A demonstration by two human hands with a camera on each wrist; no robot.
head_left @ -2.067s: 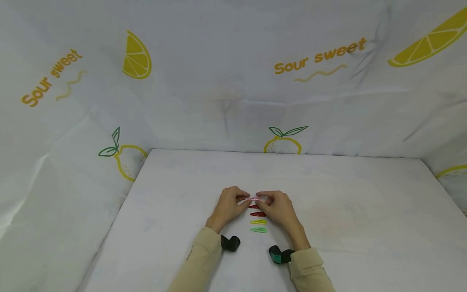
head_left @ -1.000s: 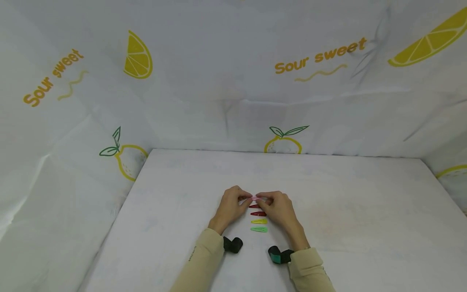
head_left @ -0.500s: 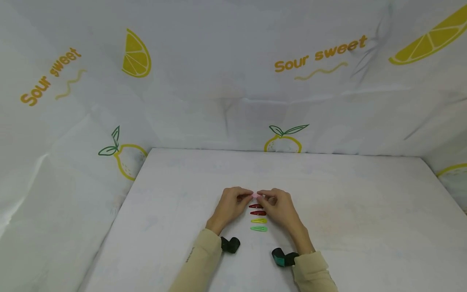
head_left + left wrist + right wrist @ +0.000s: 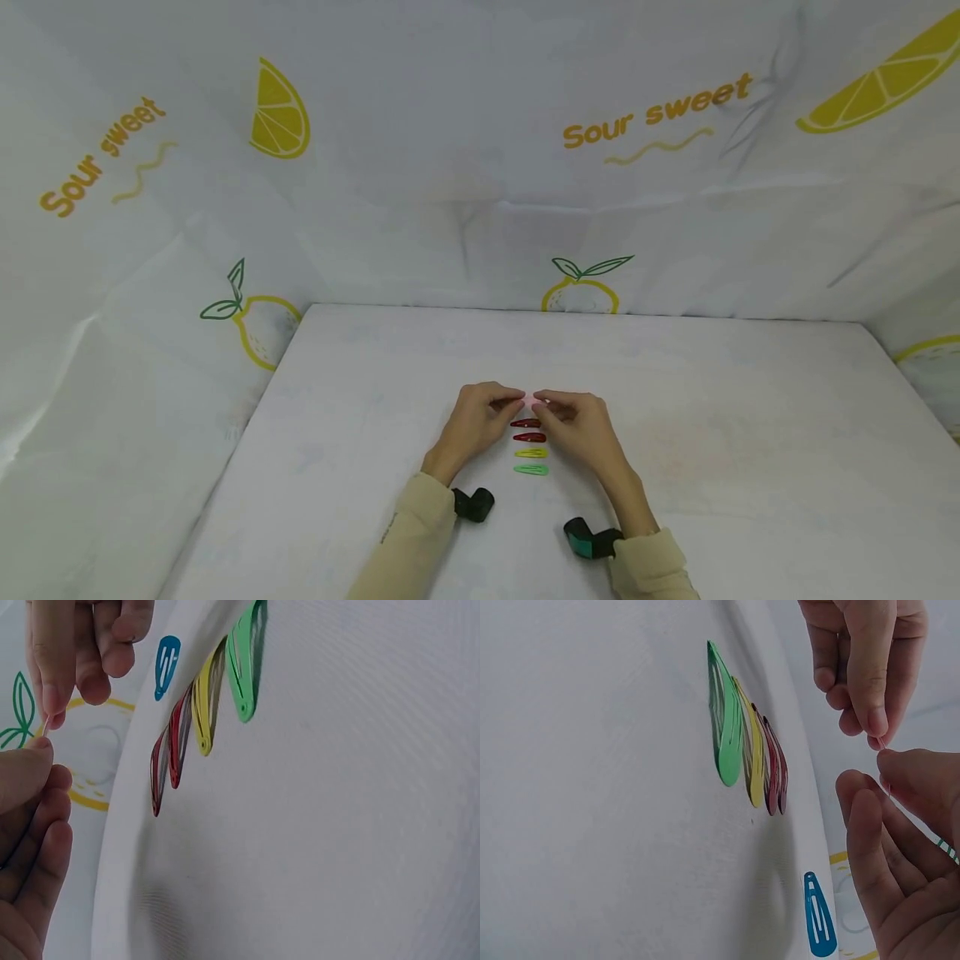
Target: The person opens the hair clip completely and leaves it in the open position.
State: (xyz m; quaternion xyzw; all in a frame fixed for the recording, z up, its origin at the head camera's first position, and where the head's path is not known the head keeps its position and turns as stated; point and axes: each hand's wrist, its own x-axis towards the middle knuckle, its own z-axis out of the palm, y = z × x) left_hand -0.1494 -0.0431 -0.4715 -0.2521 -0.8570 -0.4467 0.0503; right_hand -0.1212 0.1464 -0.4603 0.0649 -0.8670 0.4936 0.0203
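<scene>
A pink hair clip (image 4: 532, 401) spans the small gap between my hands above the far end of a row of clips. My left hand (image 4: 474, 423) pinches one end between thumb and fingertips, and my right hand (image 4: 583, 427) pinches the other. In both wrist views only a thin pink edge of it shows. Below, on the white table, lie two dark red clips (image 4: 529, 437), a yellow clip (image 4: 531, 453) and a green clip (image 4: 531, 470). A blue clip (image 4: 820, 919) shows in the wrist views, hidden in the head view.
The white table (image 4: 360, 358) reaches back to a white cloth backdrop (image 4: 420, 183) printed with lemons and lettering. Black wrist mounts (image 4: 474, 505) sit at both wrists, above the table.
Both hands have risen slightly with the pink clip, which has turned from a narrow strip to a broader face. My right hand and forearm have shifted a little to the right.
</scene>
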